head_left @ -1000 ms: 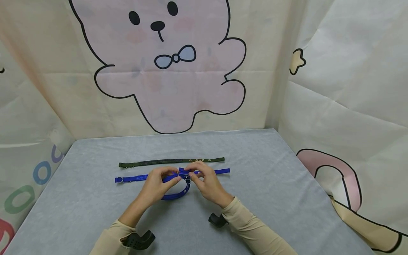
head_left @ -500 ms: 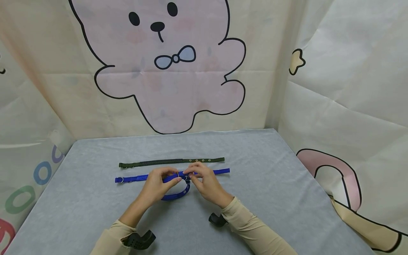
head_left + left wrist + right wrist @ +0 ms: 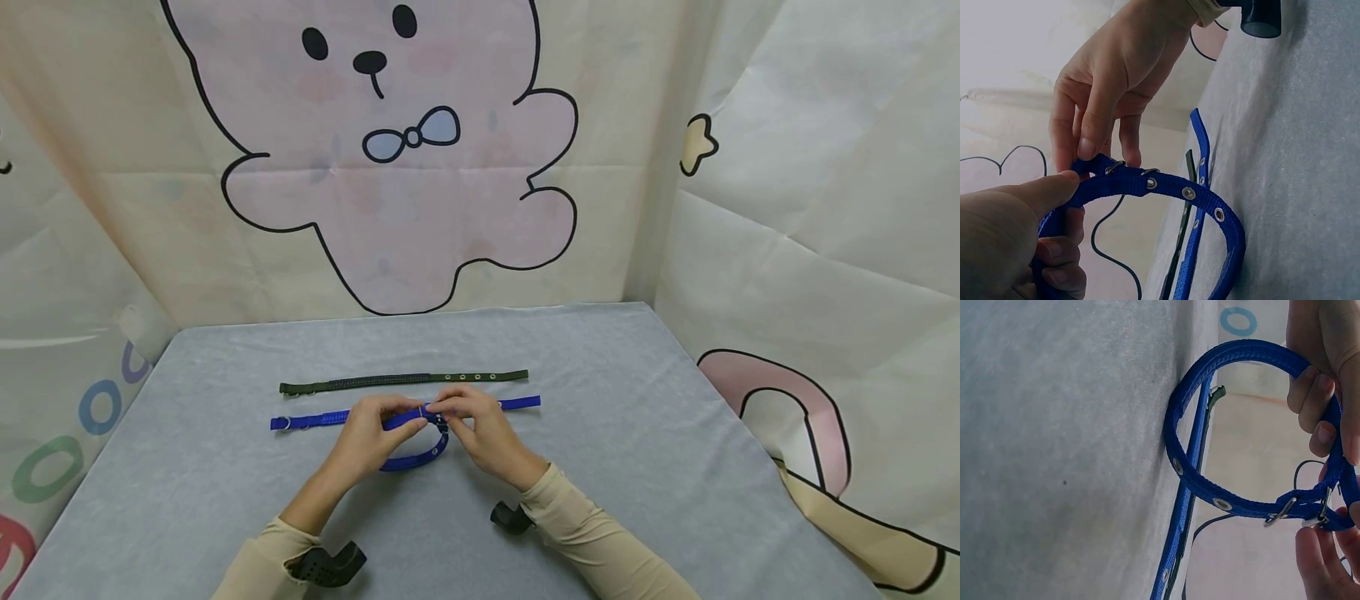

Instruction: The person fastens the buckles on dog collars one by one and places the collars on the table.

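A blue collar (image 3: 415, 461) with metal eyelets is bent into a ring between both hands, its lower curve close over the table. My left hand (image 3: 369, 436) grips the strap on the left, thumb on top and fingers curled beneath. My right hand (image 3: 483, 437) pinches the strap's tip beside the buckle (image 3: 1324, 509). In the left wrist view the right thumb and fingers (image 3: 1088, 140) meet at that tip, right by the left thumb. The strap passes through the buckle, and a metal ring (image 3: 1280, 512) hangs close to it. Part of the tip is hidden by the fingers.
Behind the hands a second blue collar (image 3: 315, 420) lies straight across the grey table (image 3: 600, 400). Farther back, a dark green collar (image 3: 390, 380) lies roughly parallel to it. Printed cloth walls (image 3: 600, 208) stand around the table. Dark devices (image 3: 327, 567) sit at both wrists.
The right fingers have shifted slightly left and down, closer to the left fingertips. The strap tip that stuck up between the hands now lies lower. The left hand has stayed in place.
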Tool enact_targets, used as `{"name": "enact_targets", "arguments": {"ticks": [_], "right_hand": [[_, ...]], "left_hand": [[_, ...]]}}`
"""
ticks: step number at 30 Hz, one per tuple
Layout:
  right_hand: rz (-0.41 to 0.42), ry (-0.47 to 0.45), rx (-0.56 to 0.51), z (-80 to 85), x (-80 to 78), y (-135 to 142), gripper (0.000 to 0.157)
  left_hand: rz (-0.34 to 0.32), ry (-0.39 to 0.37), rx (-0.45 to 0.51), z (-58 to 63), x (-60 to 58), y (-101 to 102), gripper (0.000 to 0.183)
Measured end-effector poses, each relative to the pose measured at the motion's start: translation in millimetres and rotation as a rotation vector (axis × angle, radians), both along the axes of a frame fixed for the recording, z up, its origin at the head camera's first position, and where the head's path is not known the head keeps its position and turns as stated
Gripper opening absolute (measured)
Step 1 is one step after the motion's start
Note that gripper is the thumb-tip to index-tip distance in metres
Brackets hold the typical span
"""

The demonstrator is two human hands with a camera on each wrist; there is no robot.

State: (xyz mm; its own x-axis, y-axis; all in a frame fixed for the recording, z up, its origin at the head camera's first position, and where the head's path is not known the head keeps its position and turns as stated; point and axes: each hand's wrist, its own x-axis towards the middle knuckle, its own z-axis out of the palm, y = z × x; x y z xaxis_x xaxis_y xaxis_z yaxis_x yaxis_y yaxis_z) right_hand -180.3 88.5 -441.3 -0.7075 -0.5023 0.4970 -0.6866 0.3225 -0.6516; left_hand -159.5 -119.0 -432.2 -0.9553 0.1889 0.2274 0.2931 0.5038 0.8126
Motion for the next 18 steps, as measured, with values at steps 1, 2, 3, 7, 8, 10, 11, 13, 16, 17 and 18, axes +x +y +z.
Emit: {"name": "enact_targets", "arguments": {"ticks": [1, 2, 3, 7, 8, 10, 11, 13, 16, 17, 18], "right_hand": [[0.005, 0.011, 0.005, -0.2, -0.3, -0.2, 0.025], [0.012, 0.019, 0.007, -0.1, -0.3, -0.4, 0.026], [0.018, 0.025, 0.010, 0.0, -0.2, -0.5, 0.026], [0.020, 0.016, 0.018, 0.5, 0.4, -0.8, 0.027], [0.013, 0.004, 0.015, 0.5, 0.7, -1.1, 0.027], [-0.011, -0.027, 0.010, 1.1, 1.6, -1.3, 0.024], [-0.024, -0.043, 0.004, 1.3, 2.0, -1.4, 0.023], [-0.038, -0.063, -0.005, 1.4, 2.6, -1.3, 0.020], [-0.030, -0.074, -0.003, 1.6, 3.2, -0.8, 0.020], [-0.021, -0.071, 0.002, 1.4, 3.2, -0.8, 0.020], [-0.011, -0.065, 0.006, 1.0, 3.1, -0.8, 0.021]], "left_hand": [[-0.001, 0.003, -0.002, -0.4, -0.1, -0.3, 0.019], [-0.002, 0.005, -0.003, -0.6, -0.1, -0.6, 0.019], [-0.004, 0.006, -0.004, -0.8, -0.1, -0.9, 0.020], [-0.004, 0.005, 0.000, -1.4, 0.0, -1.7, 0.020], [-0.003, 0.003, 0.001, -1.3, 0.0, -1.8, 0.020], [-0.001, 0.000, 0.002, -1.3, -0.2, -1.7, 0.019], [-0.002, -0.003, 0.004, -1.1, -0.3, -1.6, 0.019], [-0.001, -0.007, 0.005, -0.8, -0.4, -1.4, 0.019], [-0.001, -0.010, 0.001, -0.5, -0.5, -1.2, 0.020], [0.000, -0.011, -0.002, -0.4, -0.4, -1.3, 0.020], [0.000, -0.011, -0.003, -0.3, -0.3, -1.4, 0.021]]}}
